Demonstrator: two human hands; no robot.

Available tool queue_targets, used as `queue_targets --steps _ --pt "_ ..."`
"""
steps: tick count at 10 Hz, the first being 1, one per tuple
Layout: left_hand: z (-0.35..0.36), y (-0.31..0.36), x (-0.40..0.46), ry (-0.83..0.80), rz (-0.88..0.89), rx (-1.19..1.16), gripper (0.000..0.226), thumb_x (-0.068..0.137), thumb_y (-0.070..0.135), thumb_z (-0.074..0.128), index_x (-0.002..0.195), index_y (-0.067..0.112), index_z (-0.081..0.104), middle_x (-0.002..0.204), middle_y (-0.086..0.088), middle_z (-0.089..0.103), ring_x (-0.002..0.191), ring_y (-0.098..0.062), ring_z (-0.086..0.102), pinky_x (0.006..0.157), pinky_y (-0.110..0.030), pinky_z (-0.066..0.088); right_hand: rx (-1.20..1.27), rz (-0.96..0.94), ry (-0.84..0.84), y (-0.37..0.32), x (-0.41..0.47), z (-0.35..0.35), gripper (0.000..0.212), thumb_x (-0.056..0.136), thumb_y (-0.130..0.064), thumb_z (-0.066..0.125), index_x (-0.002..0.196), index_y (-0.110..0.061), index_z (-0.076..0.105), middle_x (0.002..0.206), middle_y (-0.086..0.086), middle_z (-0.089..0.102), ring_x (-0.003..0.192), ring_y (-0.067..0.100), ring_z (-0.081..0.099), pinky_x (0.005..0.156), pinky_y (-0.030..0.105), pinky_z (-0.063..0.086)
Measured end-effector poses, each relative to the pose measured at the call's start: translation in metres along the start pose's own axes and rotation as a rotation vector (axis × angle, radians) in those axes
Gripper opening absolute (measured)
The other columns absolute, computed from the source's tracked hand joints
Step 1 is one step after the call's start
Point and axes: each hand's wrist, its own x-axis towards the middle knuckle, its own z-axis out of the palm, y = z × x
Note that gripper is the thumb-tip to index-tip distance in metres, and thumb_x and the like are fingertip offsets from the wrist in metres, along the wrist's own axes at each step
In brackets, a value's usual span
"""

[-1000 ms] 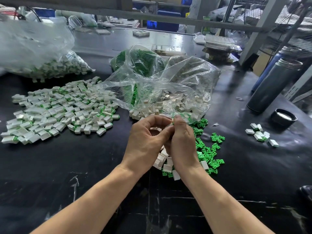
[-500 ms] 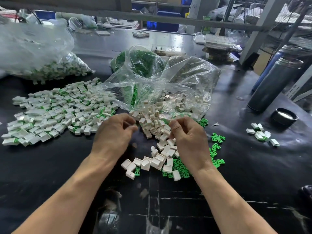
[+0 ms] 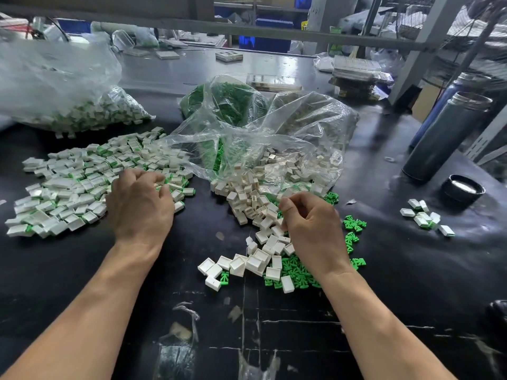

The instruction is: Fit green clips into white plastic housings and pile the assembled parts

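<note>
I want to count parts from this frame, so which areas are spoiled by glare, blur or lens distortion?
Head view: glare on the clear bag veils the white housings inside; the left hand is slightly motion-blurred over the assembled pile; wide-angle distortion bends the shelf rail and leans the flask at the edge; the loose green clips are sharp.

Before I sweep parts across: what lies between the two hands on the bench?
In the head view, mostly bare black bench top lies between the left hand and right hand, then loose white housings beside the right hand.
</note>
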Motion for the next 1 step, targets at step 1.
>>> queue_targets --steps 1 --pt "-0.0046 0.0146 -0.0088 0.002 0.059 -0.136 0.026 0.100 0.030 0.064 0.099 0.006 0.072 0.108 -0.016 0.062 0.101 -0.035 0.059 0.088 -0.047 0.048 -0.020 -0.013 -0.008 -0.0019 -0.0015 -0.0025 0.022 0.103 -0.035 0.061 0.084 -0.024 0.066 0.073 -0.006 0.069 0.072 0.015 0.065 0.067 0.034 0.053"
